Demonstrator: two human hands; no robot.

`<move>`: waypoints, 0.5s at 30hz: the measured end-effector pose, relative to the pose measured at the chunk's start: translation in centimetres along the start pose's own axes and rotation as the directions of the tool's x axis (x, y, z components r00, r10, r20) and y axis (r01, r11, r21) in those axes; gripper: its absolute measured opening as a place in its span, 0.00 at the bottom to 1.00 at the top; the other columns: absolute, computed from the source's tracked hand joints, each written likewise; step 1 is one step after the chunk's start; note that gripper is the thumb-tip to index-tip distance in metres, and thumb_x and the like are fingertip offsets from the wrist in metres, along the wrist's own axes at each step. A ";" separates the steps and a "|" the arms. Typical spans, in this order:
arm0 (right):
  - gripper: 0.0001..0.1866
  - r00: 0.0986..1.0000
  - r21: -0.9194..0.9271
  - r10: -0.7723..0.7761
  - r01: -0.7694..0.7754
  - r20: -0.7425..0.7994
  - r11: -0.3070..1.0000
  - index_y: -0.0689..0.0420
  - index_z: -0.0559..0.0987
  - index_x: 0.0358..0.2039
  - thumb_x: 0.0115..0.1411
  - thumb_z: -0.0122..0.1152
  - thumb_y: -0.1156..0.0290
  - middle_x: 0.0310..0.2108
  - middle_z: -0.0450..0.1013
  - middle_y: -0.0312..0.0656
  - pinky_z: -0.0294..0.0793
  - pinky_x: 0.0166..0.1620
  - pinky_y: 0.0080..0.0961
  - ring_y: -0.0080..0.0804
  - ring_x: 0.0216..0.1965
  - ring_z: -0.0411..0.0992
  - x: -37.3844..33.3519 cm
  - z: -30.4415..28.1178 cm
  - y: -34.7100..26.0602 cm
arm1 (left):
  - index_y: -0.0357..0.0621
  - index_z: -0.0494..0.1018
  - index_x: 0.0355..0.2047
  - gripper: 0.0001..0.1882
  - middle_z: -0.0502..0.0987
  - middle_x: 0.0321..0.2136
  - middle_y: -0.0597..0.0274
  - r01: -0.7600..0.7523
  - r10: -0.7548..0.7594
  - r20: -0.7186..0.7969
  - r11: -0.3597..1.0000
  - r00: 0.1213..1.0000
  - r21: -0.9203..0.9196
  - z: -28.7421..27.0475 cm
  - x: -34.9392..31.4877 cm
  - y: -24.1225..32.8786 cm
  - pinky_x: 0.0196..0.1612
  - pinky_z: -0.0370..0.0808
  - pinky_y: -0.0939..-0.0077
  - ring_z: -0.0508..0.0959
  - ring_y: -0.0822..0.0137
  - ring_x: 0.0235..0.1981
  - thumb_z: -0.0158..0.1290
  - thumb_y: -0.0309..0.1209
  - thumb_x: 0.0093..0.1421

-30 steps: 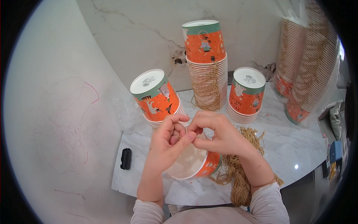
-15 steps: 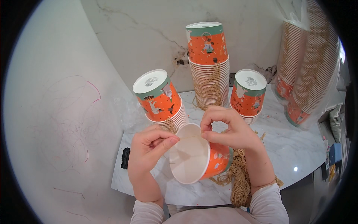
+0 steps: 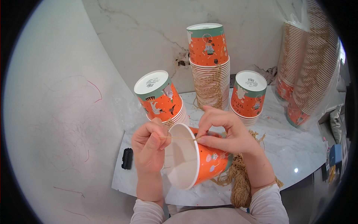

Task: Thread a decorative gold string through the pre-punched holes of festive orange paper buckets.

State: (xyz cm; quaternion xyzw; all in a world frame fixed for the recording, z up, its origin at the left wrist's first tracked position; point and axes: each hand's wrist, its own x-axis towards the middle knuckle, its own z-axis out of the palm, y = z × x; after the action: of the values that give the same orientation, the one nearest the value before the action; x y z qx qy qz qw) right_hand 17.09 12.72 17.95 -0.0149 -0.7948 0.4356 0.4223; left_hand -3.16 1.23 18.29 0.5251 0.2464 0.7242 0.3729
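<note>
An orange paper bucket point(image 3: 210, 168) with a green band at its base lies tilted between my hands, its white mouth facing left. A thin tan cord point(image 3: 179, 138) runs taut across its rim. My left hand point(image 3: 149, 143) is closed on one end of the cord, left of the mouth. At the rim, the thumb and forefinger of my right hand point(image 3: 223, 130) pinch the cord where it meets the bucket. The right hand covers part of the bucket's upper side. Beside the bucket, under my right wrist, hangs a bundle of tan cords point(image 3: 240, 183).
Upside-down stacks of like buckets stand behind: a left stack point(image 3: 156, 99), a tall middle stack point(image 3: 209, 67) and a right stack point(image 3: 249, 97). Bagged stacks point(image 3: 313, 67) lean at the far right. A black clip-like object point(image 3: 127, 158) lies on the marble table point(image 3: 287, 149).
My left hand has turned into a tighter grip and draws the cord taut. The bucket has turned so its mouth faces further left. My right hand has shifted slightly left along the rim.
</note>
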 end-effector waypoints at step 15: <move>0.30 0.981 -0.263 0.071 -0.021 0.182 0.965 0.59 0.73 0.61 0.62 0.68 0.59 0.57 0.68 0.49 0.66 0.62 0.34 0.40 0.56 0.69 -0.1 0.0 -0.1 | 0.43 0.70 0.31 0.13 0.59 0.24 0.72 -0.115 0.099 -0.165 0.990 0.981 -0.087 -2.6 0.3 1.2 0.25 0.55 0.81 0.57 0.80 0.22 0.53 0.37 0.71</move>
State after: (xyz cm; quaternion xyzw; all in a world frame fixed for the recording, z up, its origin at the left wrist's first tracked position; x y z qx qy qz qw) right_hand 17.22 12.65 17.95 -0.0469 -0.8809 0.3370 0.3290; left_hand -6.01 0.78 18.52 0.4592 0.2115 0.7942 0.3372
